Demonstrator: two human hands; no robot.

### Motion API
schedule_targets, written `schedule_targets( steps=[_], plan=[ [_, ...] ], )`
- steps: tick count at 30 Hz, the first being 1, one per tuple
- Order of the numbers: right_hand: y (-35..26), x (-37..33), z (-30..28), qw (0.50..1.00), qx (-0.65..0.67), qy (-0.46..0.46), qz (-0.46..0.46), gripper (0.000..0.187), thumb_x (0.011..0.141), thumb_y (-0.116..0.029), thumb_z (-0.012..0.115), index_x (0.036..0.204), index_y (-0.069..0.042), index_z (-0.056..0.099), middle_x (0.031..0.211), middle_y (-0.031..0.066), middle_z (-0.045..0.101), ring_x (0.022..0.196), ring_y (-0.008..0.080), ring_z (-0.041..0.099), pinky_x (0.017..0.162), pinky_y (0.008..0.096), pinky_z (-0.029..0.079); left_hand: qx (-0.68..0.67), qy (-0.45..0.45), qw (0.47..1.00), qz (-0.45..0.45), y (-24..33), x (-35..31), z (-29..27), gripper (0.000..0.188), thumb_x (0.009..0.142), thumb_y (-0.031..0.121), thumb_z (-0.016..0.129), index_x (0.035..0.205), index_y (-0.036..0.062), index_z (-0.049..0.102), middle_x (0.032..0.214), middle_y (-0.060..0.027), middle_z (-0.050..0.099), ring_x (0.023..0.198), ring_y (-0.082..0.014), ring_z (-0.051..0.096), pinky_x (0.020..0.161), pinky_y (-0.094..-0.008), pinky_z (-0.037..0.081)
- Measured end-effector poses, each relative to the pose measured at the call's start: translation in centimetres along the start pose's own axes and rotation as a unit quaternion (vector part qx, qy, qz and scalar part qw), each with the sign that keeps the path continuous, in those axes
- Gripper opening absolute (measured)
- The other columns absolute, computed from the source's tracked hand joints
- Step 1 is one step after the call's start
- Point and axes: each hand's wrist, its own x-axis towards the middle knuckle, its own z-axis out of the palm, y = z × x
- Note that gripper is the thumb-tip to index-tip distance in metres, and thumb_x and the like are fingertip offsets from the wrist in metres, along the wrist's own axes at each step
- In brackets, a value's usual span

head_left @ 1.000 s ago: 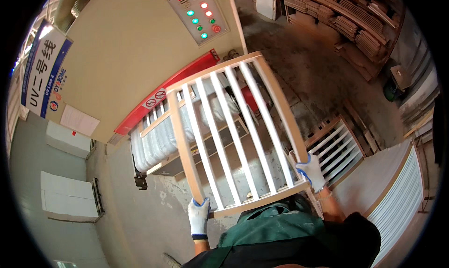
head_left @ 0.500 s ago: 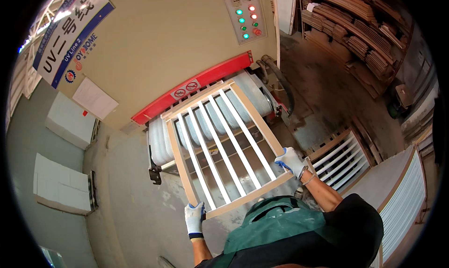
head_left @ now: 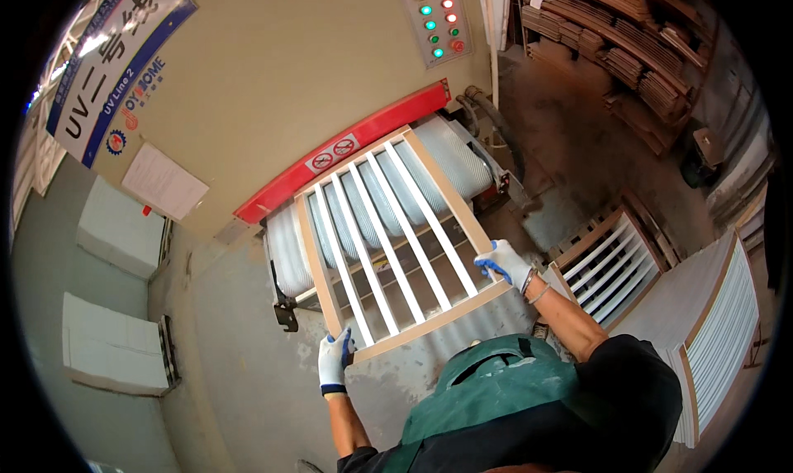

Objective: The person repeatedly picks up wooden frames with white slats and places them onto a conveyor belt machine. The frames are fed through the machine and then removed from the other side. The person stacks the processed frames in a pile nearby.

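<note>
A slatted wooden panel (head_left: 431, 325) with a tan frame and several white slats is held out in front of me. Its far part lies over a ribbed, pale roller-like conveyor (head_left: 285, 254), and the far rail reaches the lower edge of a red guard bar (head_left: 396, 115). My left hand (head_left: 334, 361), in a white and blue work glove, is closed on the near left corner. At the near right corner, my gloved right hand (head_left: 505, 264) grips the frame, its blue-palmed fingers curled over the side.
A beige machine housing (head_left: 306, 68) with a lit control panel (head_left: 436, 23) rises ahead. Another slatted panel (head_left: 607, 262) lies low at right, beside a stack of panels (head_left: 723, 299). Brown boards (head_left: 619, 52) fill a rack at back right; white stacks (head_left: 111, 341) stand left.
The panel has moved slightly forward, its far rail now up against the red bar. Pale slats seen beyond that rail are no longer visible. Both hands keep their grip.
</note>
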Motion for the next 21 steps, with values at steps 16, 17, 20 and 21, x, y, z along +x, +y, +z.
schedule_targets(
  steps=[16, 17, 20, 21],
  plan=[
    [-1.6, -3.1, -2.0, 0.988, 0.081, -0.092, 0.092, 0.038, 0.092, -0.024, 0.074, 0.120, 0.001, 0.068, 0.100, 0.0076, 0.071, 0.093, 0.0174, 0.070, 0.076, 0.0351, 0.062, 0.014, 0.015, 0.998, -0.051, -2.9, 4.9, -2.0, 0.041, 0.109, 0.034, 0.044, 0.097, 0.0004, 0.064, 0.066, -0.0156, 0.059, 0.056, -0.0248, 0.058, 0.058, -0.0421, 0.046],
    [-1.6, -3.0, -1.8, 0.989, 0.084, -0.085, 0.089, 0.035, 0.093, -0.023, 0.074, 0.117, 0.001, 0.069, 0.098, 0.0067, 0.071, 0.091, 0.0167, 0.070, 0.074, 0.0331, 0.061, 0.060, 0.031, 0.997, 0.038, -3.5, 4.3, -1.8, 0.042, 0.109, 0.035, 0.045, 0.095, 0.0002, 0.065, 0.067, -0.0153, 0.060, 0.056, -0.0232, 0.058, 0.058, -0.0407, 0.046],
    [-1.1, -2.7, -1.7, 0.991, 0.088, -0.058, 0.081, 0.028, 0.092, -0.021, 0.074, 0.110, 0.000, 0.071, 0.094, 0.0056, 0.071, 0.087, 0.0175, 0.072, 0.071, 0.0300, 0.059, -0.061, -0.001, 0.997, -0.056, -2.4, 2.2, 0.0, 0.043, 0.106, 0.040, 0.052, 0.097, -0.0003, 0.065, 0.071, -0.0111, 0.063, 0.060, -0.0178, 0.060, 0.059, -0.0354, 0.049],
    [-1.2, -2.8, -2.0, 0.994, 0.064, -0.052, 0.077, 0.030, 0.091, -0.021, 0.075, 0.111, 0.001, 0.071, 0.095, 0.0062, 0.071, 0.087, 0.0180, 0.071, 0.071, 0.0314, 0.060, -0.080, 0.007, 0.992, -0.099, -0.8, 1.2, 0.6, 0.043, 0.105, 0.040, 0.053, 0.097, -0.0003, 0.066, 0.072, -0.0097, 0.064, 0.061, -0.0170, 0.060, 0.059, -0.0348, 0.049]
  ],
)
